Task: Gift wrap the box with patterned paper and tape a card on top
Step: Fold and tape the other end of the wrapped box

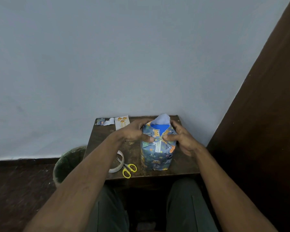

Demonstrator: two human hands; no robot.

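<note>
Two hands work at the top of the box (157, 148), which stands upright near the middle of the small dark table (182, 164), its sides already covered in blue patterned paper (155, 162). In the head view, the only one given, the left hand (134, 131) grips the upper left of the box, thumb pressed onto the folded side flap, while the right hand (182, 138) holds the upper right the same way, its thumb pinning the opposite flap. Between them a strip of tape runs down the front seam. At the far edge a pale flap of paper (163, 118) stands up unfolded, and the bare blue box top shows beneath it.

The card (122, 123) lies flat at the table's back left, beside a paper scrap (105, 121), well apart from the box. The tape roll (118, 162) and yellow-handled scissors (128, 169) sit on the near left of the table, partly hidden by the left forearm. A bin (65, 163) stands on the floor at left.

To close this end well, I judge the side flaps should be creased sharply against the box edges and held down firmly, then the far flap drawn forward tightly over them, one thumb holding it while the other hand fetches tape.
</note>
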